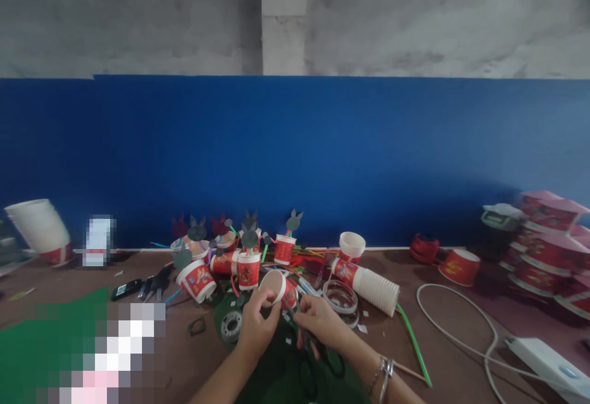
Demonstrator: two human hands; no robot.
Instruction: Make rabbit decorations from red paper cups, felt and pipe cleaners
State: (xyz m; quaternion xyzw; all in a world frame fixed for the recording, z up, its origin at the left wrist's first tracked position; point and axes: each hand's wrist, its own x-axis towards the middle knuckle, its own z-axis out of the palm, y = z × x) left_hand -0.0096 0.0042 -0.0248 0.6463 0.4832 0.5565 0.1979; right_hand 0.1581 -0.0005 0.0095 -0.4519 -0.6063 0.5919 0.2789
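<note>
At the middle of the table my left hand (260, 321) is closed on a red and white paper cup (273, 287), whose open mouth faces up and towards me. My right hand (318, 321) is closed around dark-handled scissors (308, 373), their blades pointing at the cup's side. Another red printed cup surface (289, 294) shows just right of the held cup. A roll of tape (231, 326) lies left of my left hand. Behind the hands stand several red cups with dark animal-head cut-outs on sticks, one of them a cup (249, 270).
A stack of cups (369, 282) lies on its side at the right, near rolls of clear tape (340, 298) and a green straw (415, 345). A white cable (491, 330) runs to a power strip (553, 364). Red tubs (546, 275) stand far right. Green sheet (55, 336) lies left.
</note>
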